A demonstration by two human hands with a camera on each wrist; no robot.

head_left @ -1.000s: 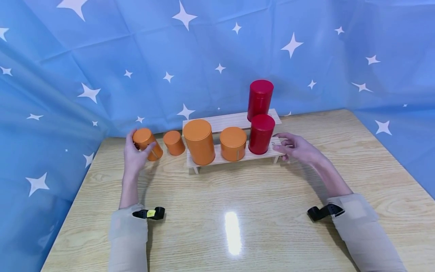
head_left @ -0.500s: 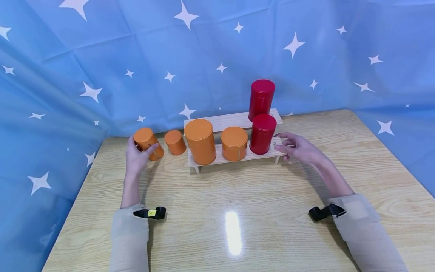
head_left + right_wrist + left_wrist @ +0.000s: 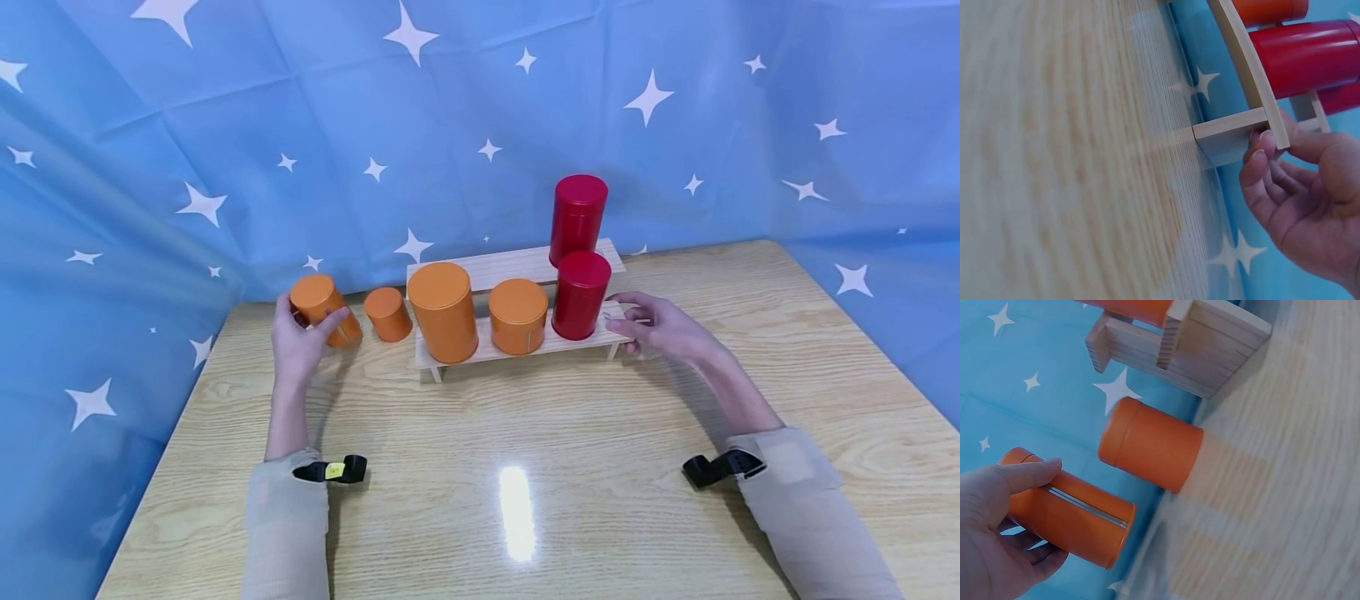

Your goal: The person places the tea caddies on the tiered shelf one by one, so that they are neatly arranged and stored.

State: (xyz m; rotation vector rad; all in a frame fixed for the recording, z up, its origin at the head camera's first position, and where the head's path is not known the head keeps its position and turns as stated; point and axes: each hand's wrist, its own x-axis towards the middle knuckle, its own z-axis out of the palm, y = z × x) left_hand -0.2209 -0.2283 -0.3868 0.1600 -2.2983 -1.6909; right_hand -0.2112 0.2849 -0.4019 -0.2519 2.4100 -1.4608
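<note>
My left hand (image 3: 298,342) grips an orange canister (image 3: 1072,515), thumb on its near side and fingers behind. In the left wrist view its base appears to hang just off the table. A smaller orange canister (image 3: 387,315) stands to its right on the table. My right hand (image 3: 660,330) pinches the right end of the two-step wooden shelf (image 3: 1244,69), thumb on top and fingers beneath. On the lower step are a tall orange canister (image 3: 442,312), a short orange canister (image 3: 517,317) and a red canister (image 3: 581,296). Another red canister (image 3: 577,218) stands on the upper step.
The shelf stands near the back of the wooden table (image 3: 420,475). A blue cloth (image 3: 480,100) with white stars hangs behind it and along both sides. The small orange canister lies between the held one and the shelf's left end.
My left hand has raised the orange canister slightly, its top shifting up and left. My right hand keeps its hold on the shelf, and the shelf and other canisters stay put.
</note>
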